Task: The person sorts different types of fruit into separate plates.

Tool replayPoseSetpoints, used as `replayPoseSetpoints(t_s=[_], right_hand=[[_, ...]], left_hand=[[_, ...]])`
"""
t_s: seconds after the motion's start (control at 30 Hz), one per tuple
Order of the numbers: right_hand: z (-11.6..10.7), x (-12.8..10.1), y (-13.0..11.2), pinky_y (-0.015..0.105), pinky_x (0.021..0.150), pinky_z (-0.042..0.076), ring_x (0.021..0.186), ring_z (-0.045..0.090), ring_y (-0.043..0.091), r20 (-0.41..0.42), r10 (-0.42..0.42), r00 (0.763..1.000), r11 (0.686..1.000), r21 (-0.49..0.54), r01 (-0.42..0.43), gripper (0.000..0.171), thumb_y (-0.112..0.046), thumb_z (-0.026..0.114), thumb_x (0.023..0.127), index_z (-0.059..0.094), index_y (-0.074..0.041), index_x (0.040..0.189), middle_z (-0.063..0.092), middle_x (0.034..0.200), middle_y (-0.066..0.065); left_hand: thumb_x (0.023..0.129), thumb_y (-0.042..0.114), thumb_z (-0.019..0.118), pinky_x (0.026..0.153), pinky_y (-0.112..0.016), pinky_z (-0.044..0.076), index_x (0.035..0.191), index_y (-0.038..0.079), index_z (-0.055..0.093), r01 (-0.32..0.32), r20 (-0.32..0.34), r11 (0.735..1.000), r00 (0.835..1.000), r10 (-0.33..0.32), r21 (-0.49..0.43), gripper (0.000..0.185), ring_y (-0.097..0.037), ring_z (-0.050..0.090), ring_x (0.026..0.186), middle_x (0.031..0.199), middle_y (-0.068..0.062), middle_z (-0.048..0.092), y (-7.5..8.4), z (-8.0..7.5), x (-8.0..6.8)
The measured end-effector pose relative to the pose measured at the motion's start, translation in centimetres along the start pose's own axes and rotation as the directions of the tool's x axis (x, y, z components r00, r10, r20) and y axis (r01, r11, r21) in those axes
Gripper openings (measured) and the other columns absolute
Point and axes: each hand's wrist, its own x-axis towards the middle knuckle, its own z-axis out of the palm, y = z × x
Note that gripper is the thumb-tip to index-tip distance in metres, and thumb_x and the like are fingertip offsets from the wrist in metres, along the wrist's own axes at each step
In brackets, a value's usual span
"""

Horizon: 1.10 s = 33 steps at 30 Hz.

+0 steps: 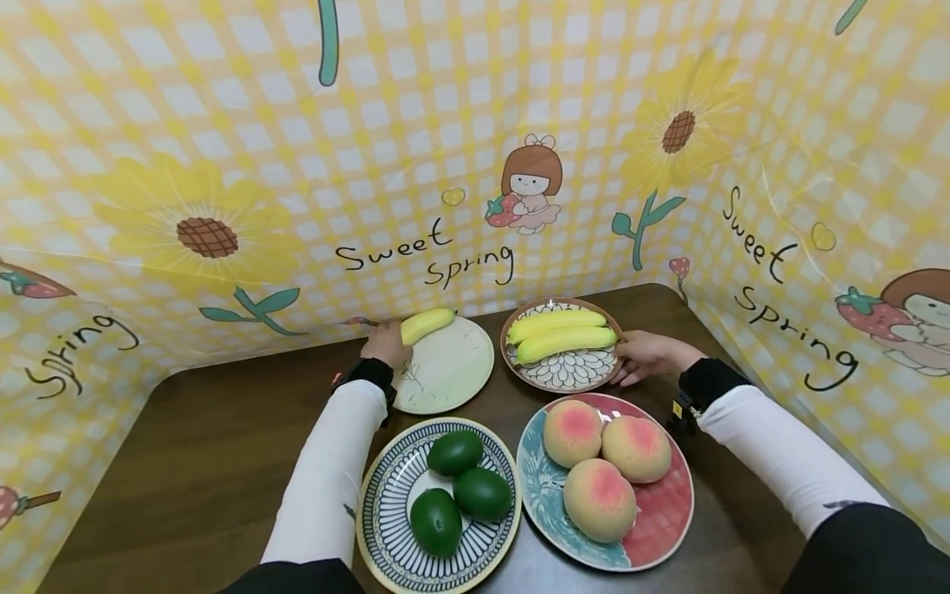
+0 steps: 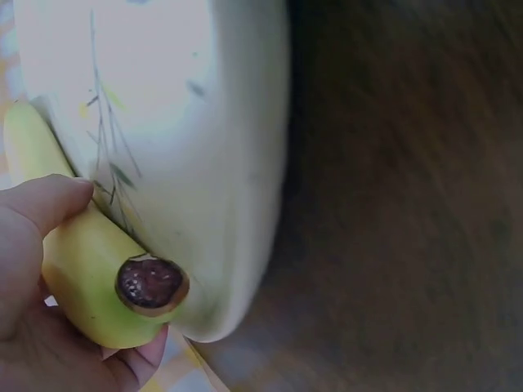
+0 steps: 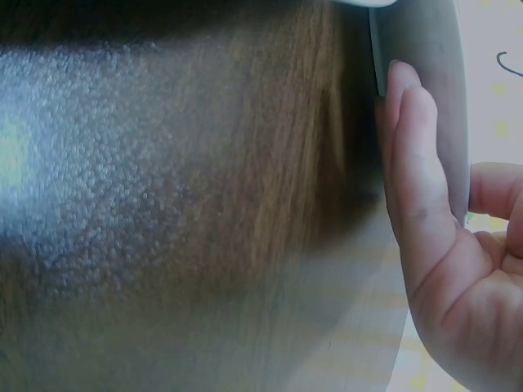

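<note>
In the head view my left hand [image 1: 386, 345] grips a yellow banana [image 1: 429, 324] at the back left edge of a pale plate [image 1: 453, 375]. The left wrist view shows the thumb on top of the banana [image 2: 90, 261], its dark end toward the camera, next to the plate's rim. My right hand [image 1: 649, 355] pinches the right rim of a brown-rimmed plate with a petal pattern [image 1: 564, 371]. Two bananas [image 1: 566, 340] lie on that plate. From the right wrist, the fingers reach beneath the plate [image 3: 453, 122] and the thumb is on its other side.
Nearer me stand a blue-striped plate [image 1: 386, 495] with three dark green avocado-like fruits [image 1: 436, 521] and a red and teal plate [image 1: 664, 528] with three peaches [image 1: 599, 499]. The dark wooden table [image 1: 200, 462] meets yellow checked cloth walls [image 1: 416, 181] at back and sides.
</note>
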Motion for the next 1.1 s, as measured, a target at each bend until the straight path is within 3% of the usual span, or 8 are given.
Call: replayPoseSetpoints(t_s=[0.17, 0.33, 0.47, 0.53, 0.67, 0.77, 0.9, 1.1], right_hand=[[-0.3, 0.3, -0.4, 0.023, 0.070, 0.059, 0.076, 0.070, 0.008, -0.004, -0.017, 1.000, 1.000, 0.011, 0.017, 0.044, -0.007, 0.026, 0.107, 0.020, 0.013, 0.145, 0.070, 0.081, 0.000], [-0.3, 0.3, -0.5, 0.023, 0.070, 0.060, 0.075, 0.070, 0.008, -0.002, -0.020, 1.000, 1.000, 0.012, 0.020, 0.042, -0.007, 0.026, 0.107, 0.021, 0.013, 0.144, 0.069, 0.080, 0.000], [-0.4, -0.1, -0.5, 0.023, 0.069, 0.059, 0.074, 0.070, 0.009, 0.000, -0.020, 1.000, 1.000, 0.021, 0.020, 0.039, -0.006, 0.026, 0.106, 0.023, 0.013, 0.140, 0.070, 0.078, 0.000], [-0.4, -0.2, -0.5, 0.023, 0.069, 0.059, 0.074, 0.070, 0.008, -0.001, -0.025, 1.000, 0.999, 0.020, 0.025, 0.038, -0.005, 0.025, 0.106, 0.024, 0.013, 0.138, 0.070, 0.078, 0.000], [-0.6, -0.3, -0.5, 0.023, 0.069, 0.059, 0.074, 0.070, 0.008, -0.003, -0.026, 1.000, 1.000, 0.012, 0.026, 0.035, -0.005, 0.025, 0.106, 0.027, 0.013, 0.136, 0.070, 0.078, -0.001], [-0.7, -0.2, -0.4, 0.023, 0.069, 0.060, 0.074, 0.070, 0.008, 0.001, -0.030, 1.000, 0.999, 0.015, 0.030, 0.038, -0.005, 0.026, 0.106, 0.024, 0.013, 0.139, 0.070, 0.079, -0.001], [-0.6, -0.2, 0.0, 0.024, 0.069, 0.060, 0.074, 0.070, 0.008, 0.003, -0.036, 0.999, 0.999, 0.026, 0.036, 0.044, -0.004, 0.026, 0.105, 0.016, 0.013, 0.144, 0.070, 0.079, 0.000], [-0.1, 0.0, 0.1, 0.023, 0.069, 0.060, 0.075, 0.070, 0.009, 0.013, -0.048, 0.999, 0.999, 0.022, 0.048, 0.044, -0.004, 0.027, 0.104, 0.017, 0.014, 0.143, 0.071, 0.079, 0.000]], left_hand=[[0.101, 0.018, 0.054, 0.110, -0.065, 0.041, 0.155, -0.005, 0.031, -0.001, -0.003, 1.000, 1.000, 0.001, 0.011, 0.063, -0.054, 0.041, 0.139, 0.153, -0.036, 0.038, -0.1, -0.4, 0.2], [0.102, 0.018, 0.053, 0.111, -0.062, 0.042, 0.155, -0.006, 0.027, -0.002, -0.004, 1.000, 1.000, 0.002, 0.026, 0.064, -0.053, 0.045, 0.137, 0.155, -0.036, 0.035, 0.0, -1.2, -0.4], [0.104, 0.019, 0.055, 0.109, -0.060, 0.044, 0.156, -0.007, 0.024, -0.057, 0.007, 0.996, 0.998, 0.057, 0.064, 0.066, -0.051, 0.050, 0.133, 0.153, -0.037, 0.038, 0.6, -2.2, -1.3], [0.104, 0.020, 0.056, 0.103, -0.057, 0.049, 0.155, -0.008, 0.027, -0.112, 0.006, 0.989, 0.994, 0.112, 0.100, 0.065, -0.049, 0.057, 0.124, 0.145, -0.037, 0.047, 1.2, -2.8, -1.7], [0.103, 0.019, 0.057, 0.085, -0.050, 0.050, 0.151, -0.007, 0.032, -0.223, 0.023, 0.962, 0.975, 0.222, 0.156, 0.060, -0.041, 0.065, 0.100, 0.124, -0.033, 0.060, 2.9, -3.7, -2.7], [0.104, 0.019, 0.057, 0.082, -0.046, 0.047, 0.151, -0.006, 0.033, -0.284, 0.048, 0.949, 0.959, 0.280, 0.138, 0.058, -0.034, 0.060, 0.091, 0.116, -0.027, 0.061, 4.7, -4.2, -3.4], [0.105, 0.022, 0.056, 0.085, -0.044, 0.046, 0.154, -0.002, 0.031, -0.357, 0.079, 0.929, 0.933, 0.350, 0.099, 0.060, -0.028, 0.055, 0.092, 0.116, -0.022, 0.058, 7.8, -4.2, -3.9], [0.104, 0.023, 0.059, 0.090, -0.043, 0.047, 0.152, 0.001, 0.037, -0.486, 0.103, 0.872, 0.872, 0.479, 0.062, 0.057, -0.026, 0.057, 0.099, 0.119, -0.017, 0.059, 12.8, -2.4, -3.8]])
